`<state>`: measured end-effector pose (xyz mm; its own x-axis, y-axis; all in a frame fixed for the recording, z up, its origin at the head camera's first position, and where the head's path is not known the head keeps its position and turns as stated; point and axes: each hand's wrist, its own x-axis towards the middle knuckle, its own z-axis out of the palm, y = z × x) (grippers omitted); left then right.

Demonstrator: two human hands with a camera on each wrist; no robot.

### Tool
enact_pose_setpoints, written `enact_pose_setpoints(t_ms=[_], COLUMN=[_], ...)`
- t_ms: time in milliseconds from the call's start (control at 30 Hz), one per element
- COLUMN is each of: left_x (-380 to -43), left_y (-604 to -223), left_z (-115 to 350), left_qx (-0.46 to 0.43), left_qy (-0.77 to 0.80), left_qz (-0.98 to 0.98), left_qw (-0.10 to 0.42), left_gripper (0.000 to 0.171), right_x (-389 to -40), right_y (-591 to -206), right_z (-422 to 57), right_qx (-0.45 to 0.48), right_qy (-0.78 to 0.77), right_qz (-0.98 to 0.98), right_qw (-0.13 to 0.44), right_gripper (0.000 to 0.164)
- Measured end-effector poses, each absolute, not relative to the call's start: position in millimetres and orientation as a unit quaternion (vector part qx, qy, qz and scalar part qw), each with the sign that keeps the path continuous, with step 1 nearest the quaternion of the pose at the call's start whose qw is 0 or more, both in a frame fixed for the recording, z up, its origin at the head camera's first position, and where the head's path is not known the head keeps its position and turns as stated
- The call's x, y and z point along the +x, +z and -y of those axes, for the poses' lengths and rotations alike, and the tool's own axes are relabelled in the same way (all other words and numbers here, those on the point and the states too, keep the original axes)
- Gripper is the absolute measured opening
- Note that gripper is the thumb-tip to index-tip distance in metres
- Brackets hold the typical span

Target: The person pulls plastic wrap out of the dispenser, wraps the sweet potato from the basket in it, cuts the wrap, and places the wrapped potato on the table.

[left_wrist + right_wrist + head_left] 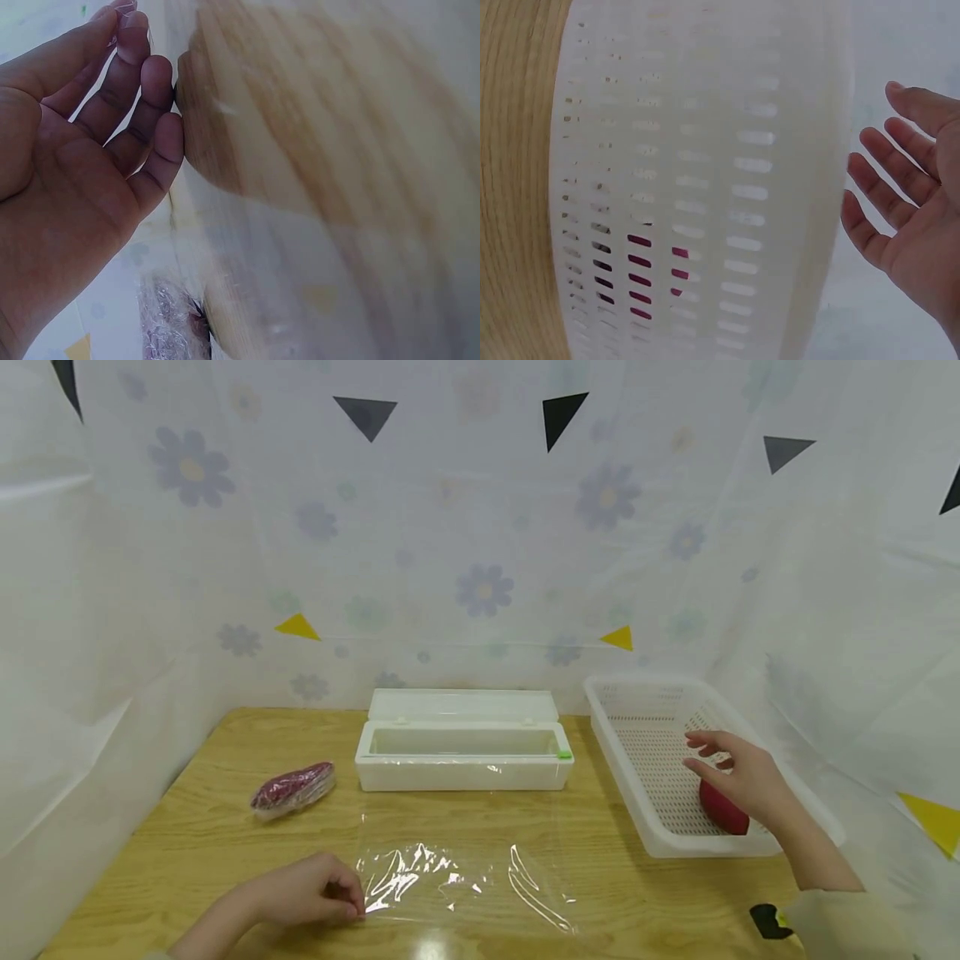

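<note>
A sheet of clear plastic wrap (465,872) runs from the white wrap dispenser (465,775) toward the front of the wooden table. At its near left corner my left hand (303,891) pinches the film between thumb and index finger, as the left wrist view shows at the fingertips (133,21). My right hand (750,779) is over the white basket (626,781), fingers loosely spread and holding nothing. Just beneath it lies a dark red sweet potato (722,812), partly covered by the hand; its colour shows through the basket's slots in the right wrist view.
Left of the dispenser lies a reddish oblong piece bundled in plastic wrap (294,790). The dispenser's lid (463,704) stands raised at the back, with a green slider (564,754) at its right end. A black and yellow marker (771,922) is near the right sleeve.
</note>
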<state>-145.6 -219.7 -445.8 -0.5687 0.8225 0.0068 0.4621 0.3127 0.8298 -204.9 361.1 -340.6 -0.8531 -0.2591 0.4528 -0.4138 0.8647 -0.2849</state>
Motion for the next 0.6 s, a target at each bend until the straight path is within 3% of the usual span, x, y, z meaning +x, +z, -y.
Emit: enact_pose_setpoints(t_ms=[333,600], left_x=[-145.4,-145.9], left_y=[-445.9,-445.2], left_z=[220.2,220.4], left_qx=[0.398,0.401], left_qy=[0.425,0.425], left_qz=[-0.779,-0.778], left_qw=[0.233,0.230], left_gripper=[0.010,0.010], right_x=[-216.9,-229.5], right_y=[-354.7,-364.8], right_z=[-383.3,-397.2], right_qx=[0.133,0.111], right_qy=[0.182,0.166], right_qz=[0.963,0.978], right_qw=[0.146,0.059], right_gripper=[0.049,0.054])
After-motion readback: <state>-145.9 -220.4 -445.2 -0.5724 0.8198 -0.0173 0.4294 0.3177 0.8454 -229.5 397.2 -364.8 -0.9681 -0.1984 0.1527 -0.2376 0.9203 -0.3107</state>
